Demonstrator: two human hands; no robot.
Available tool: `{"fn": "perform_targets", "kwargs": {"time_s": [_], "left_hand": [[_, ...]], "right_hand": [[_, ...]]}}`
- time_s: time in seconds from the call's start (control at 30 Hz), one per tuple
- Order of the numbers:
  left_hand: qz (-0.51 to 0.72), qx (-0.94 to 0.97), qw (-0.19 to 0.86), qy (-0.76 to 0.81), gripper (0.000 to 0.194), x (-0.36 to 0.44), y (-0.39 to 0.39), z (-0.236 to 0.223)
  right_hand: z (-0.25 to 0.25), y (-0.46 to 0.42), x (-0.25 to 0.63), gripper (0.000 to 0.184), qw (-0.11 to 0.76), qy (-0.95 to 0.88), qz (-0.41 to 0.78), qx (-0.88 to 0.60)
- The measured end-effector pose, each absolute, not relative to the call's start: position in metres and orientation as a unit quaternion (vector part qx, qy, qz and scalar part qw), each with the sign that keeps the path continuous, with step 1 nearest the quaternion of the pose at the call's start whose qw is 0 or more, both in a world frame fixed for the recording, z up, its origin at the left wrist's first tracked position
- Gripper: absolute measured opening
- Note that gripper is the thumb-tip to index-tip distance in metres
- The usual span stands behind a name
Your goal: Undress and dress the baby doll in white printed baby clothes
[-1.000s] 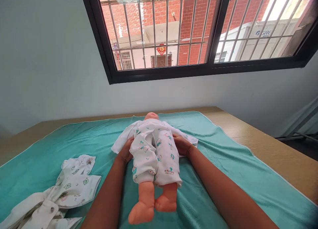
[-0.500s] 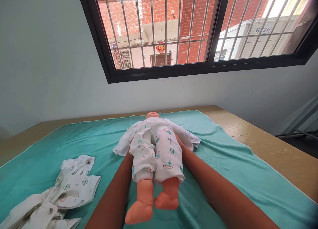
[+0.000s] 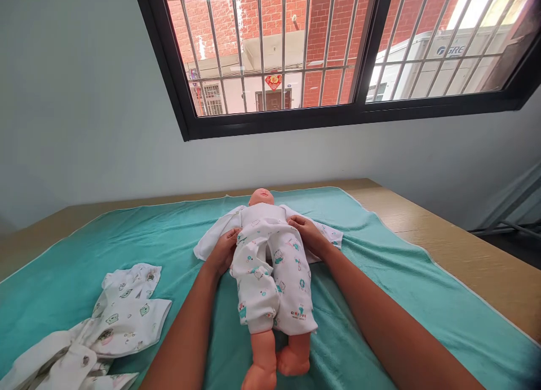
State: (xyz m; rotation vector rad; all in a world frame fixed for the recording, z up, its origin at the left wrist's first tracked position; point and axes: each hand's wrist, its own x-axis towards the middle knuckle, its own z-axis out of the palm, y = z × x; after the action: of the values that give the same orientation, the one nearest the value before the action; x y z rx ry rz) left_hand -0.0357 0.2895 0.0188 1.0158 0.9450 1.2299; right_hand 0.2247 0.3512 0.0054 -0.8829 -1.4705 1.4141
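A baby doll (image 3: 261,197) lies on its back on a teal towel (image 3: 372,277), feet toward me. It wears white printed trousers (image 3: 274,277) over a white top. My left hand (image 3: 223,250) grips the waistband at the doll's left side, fingers curled into the cloth. At the other side my right hand (image 3: 307,234) holds the waistband the same way. An open white garment (image 3: 208,241) is spread under the doll's body.
A loose pile of white printed baby clothes (image 3: 105,328) lies at the near left of the towel. The towel covers a wooden table (image 3: 456,249) standing against a grey wall, with a barred window (image 3: 321,52) above it.
The doll's raised hips and legs have come down flat on the towel. My hands came out from under its body and now hold the trousers' waistband high at the waist.
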Motion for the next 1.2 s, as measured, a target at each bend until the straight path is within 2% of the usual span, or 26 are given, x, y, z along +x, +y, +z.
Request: {"fn": "perform_targets", "kwargs": {"time_s": [0.17, 0.3, 0.4, 0.53, 0.67, 0.83, 1.03, 1.2], "left_hand": [[0.476, 0.480, 0.631, 0.382, 0.040, -0.050, 0.297, 0.006], [0.430, 0.553, 0.576, 0.420, 0.039, -0.060, 0.301, 0.012], [0.408, 0.625, 0.488, 0.453, 0.033, -0.063, 0.302, 0.022], [0.453, 0.676, 0.351, 0.464, 0.026, -0.057, 0.303, 0.030], [0.493, 0.653, 0.305, 0.488, 0.026, -0.041, 0.307, 0.028], [0.528, 0.583, 0.162, 0.596, 0.020, -0.027, 0.319, 0.016], [0.554, 0.518, 0.154, 0.633, 0.019, -0.026, 0.328, 0.006], [0.576, 0.503, 0.194, 0.614, 0.009, -0.025, 0.325, 0.019]], "right_hand": [[0.025, 0.349, 0.237, 0.027, 0.347, -0.699, 0.518, -0.350], [0.036, 0.349, 0.237, 0.029, 0.338, -0.754, 0.448, -0.342], [0.038, 0.349, 0.232, 0.029, 0.357, -0.766, 0.411, -0.341], [0.030, 0.351, 0.221, 0.026, 0.413, -0.742, 0.364, -0.382], [0.015, 0.355, 0.207, 0.028, 0.486, -0.695, 0.300, -0.438], [0.001, 0.364, 0.195, 0.035, 0.520, -0.583, 0.372, -0.501], [-0.003, 0.367, 0.195, 0.037, 0.517, -0.551, 0.413, -0.509], [0.011, 0.355, 0.190, 0.023, 0.573, -0.605, 0.297, -0.466]]}}
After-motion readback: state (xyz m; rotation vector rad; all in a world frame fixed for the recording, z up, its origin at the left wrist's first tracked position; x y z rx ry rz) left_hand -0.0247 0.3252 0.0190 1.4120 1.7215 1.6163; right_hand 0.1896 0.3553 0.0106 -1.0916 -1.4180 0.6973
